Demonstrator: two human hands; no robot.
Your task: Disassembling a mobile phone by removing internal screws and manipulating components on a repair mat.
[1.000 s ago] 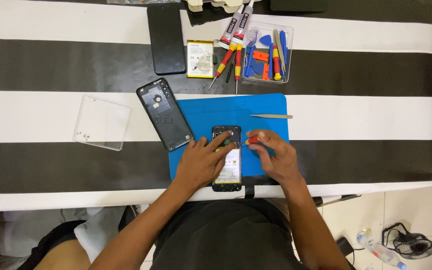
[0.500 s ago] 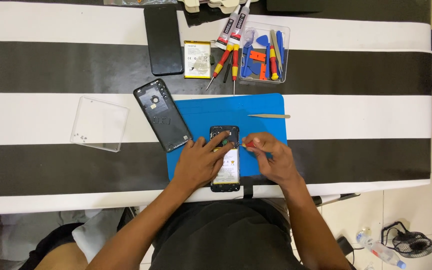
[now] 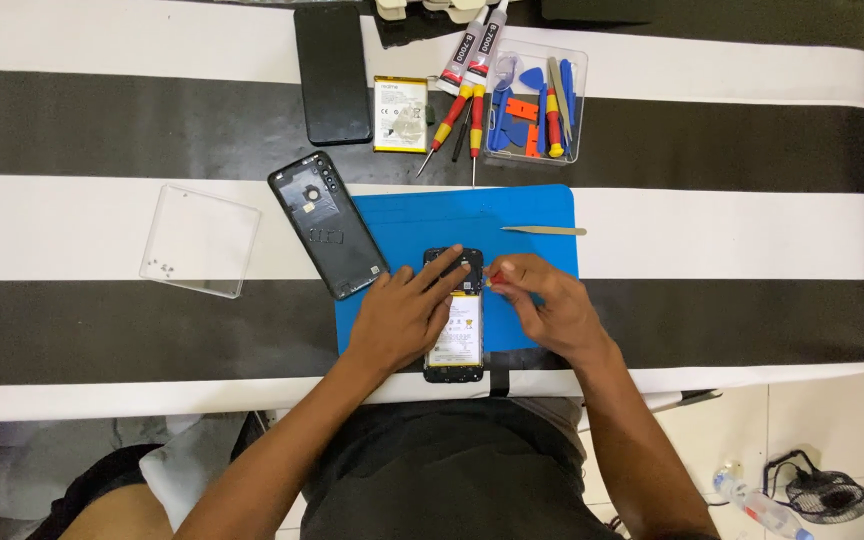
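Fingers of the left hand lie spread flat over the upper half of an opened phone, pressing it down; they close on nothing. Those of the right hand are pinched together at the phone's upper right edge, on something small with a yellowish tip that is too tiny to make out. The phone lies face down, its back removed and a white-labelled battery showing, at the lower middle of a blue work mat in the centre of the frame, its bottom end reaching past the mat's lower edge.

The mat rests on a table covered in broad black and white stripes. Just left of the mat, tilted, lies the dark back cover with its camera cut-out. Further left sits a clear square lid with a few tiny screws in one corner. On the mat's upper right edge lies a thin metal pry tool, apart from both hands. Toward the upper middle of the frame are a black phone, a loose battery, two tubes of glue, red-and-yellow screwdrivers, and a clear tray holding blue picks and orange tools.
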